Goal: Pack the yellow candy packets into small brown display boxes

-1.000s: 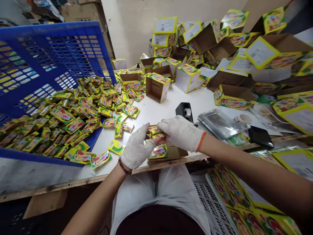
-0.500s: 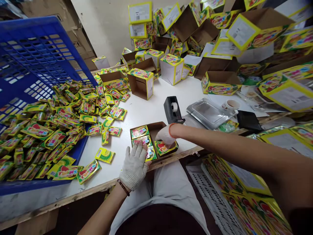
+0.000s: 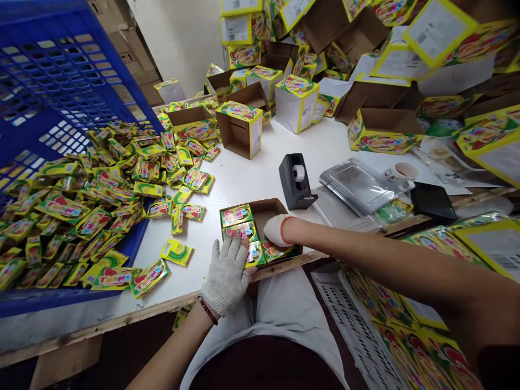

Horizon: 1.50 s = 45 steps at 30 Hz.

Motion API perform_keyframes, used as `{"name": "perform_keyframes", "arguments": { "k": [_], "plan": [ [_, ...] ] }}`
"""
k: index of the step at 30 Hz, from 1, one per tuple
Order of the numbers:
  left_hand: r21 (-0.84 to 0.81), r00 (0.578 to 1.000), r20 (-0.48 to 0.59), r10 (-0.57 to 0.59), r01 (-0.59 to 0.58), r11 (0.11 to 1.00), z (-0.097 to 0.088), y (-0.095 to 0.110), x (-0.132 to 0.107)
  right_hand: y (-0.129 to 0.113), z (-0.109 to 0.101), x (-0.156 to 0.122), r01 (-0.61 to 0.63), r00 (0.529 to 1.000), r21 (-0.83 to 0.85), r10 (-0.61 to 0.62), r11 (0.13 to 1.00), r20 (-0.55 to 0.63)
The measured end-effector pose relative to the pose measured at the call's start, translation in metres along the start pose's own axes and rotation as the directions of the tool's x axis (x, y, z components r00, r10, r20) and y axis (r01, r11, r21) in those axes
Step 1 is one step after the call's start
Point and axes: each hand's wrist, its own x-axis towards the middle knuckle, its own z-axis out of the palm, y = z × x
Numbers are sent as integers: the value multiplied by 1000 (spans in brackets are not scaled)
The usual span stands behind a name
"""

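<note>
One splayed, white-gloved left hand (image 3: 228, 275) and white-gloved right hand (image 3: 277, 230), grip hidden, should level yellow-green packets (image 3: 236, 215) in the brown cardboard box (image 3: 261, 212).

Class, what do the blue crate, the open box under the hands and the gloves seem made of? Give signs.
Blue crate: probably smooth moulded plastic, from its regular slots. Open box: likely matt cardboard, with plain brown inner walls. Gloves: matt knit, perhaps cotton; coarse textured surface.

The gloved left hand (image 3: 227, 276) lies palm down, bare fingertips (image 3: 245, 241) pointing forward, left forearm (image 3: 179, 346) slanting up from below. The right hand (image 3: 278, 230) angles down, fingers mostly hidden, right arm (image 3: 365, 249) outstretched.
</note>
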Motion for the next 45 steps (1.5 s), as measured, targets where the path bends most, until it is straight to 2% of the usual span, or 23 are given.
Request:
{"name": "perform_keyframes", "arguments": {
  "k": [4, 9, 12, 15, 18, 22, 25, 28, 33, 39, 41, 45],
  "plan": [
    [-24, 999, 33, -10, 11, 1000, -2, 2, 2, -1, -1, -19, 7, 992, -196, 18, 981, 125],
    [-66, 997, 63, -33, 37, 997, -4, 3, 1, -15, -20, -39, 81, 972, -385, 13, 919, 234],
    [-87, 997, 70, -35, 41, 995, -4, 1, 1, -23, -31, -42, 101, 966, -506, 38, 857, 256],
    [-92, 997, 81, -20, 27, 995, -6, 0, 2, -29, -35, -38, 103, 950, -506, 66, 856, 305],
    [-72, 996, 86, -18, 24, 997, -8, 0, 3, -31, -40, -32, 85, 914, -465, 117, 881, 389],
    [-33, 998, 68, -13, 16, 999, -9, 0, 4, -34, -58, -27, 179, 882, -505, 90, 844, 463],
    [-21, 999, 51, -5, 6, 1000, -8, 1, 3, -37, -72, -27, 208, 885, -598, 112, 774, 452],
    [-17, 1000, 28, -4, 4, 1000, -7, 1, 2, -36, -78, -28, 190, 889, -585, 115, 788, 443],
    [-37, 998, -52, 43, -45, 998, -2, -2, 0, -32, -69, -31, 264, 866, -523, 39, 811, 499],
    [-106, 996, -86, 38, -47, 993, 1, -3, -1, -26, -54, -27, 261, 835, -468, 46, 844, 549],
    [-111, 996, -85, 34, -44, 993, 1, -3, -1, -22, -49, -29, 235, 850, -438, 34, 868, 525],
    [-114, 998, -62, 24, -31, 993, 0, -1, 0, -15, -34, -42, 182, 912, -425, 9, 887, 410]
  ]
}}
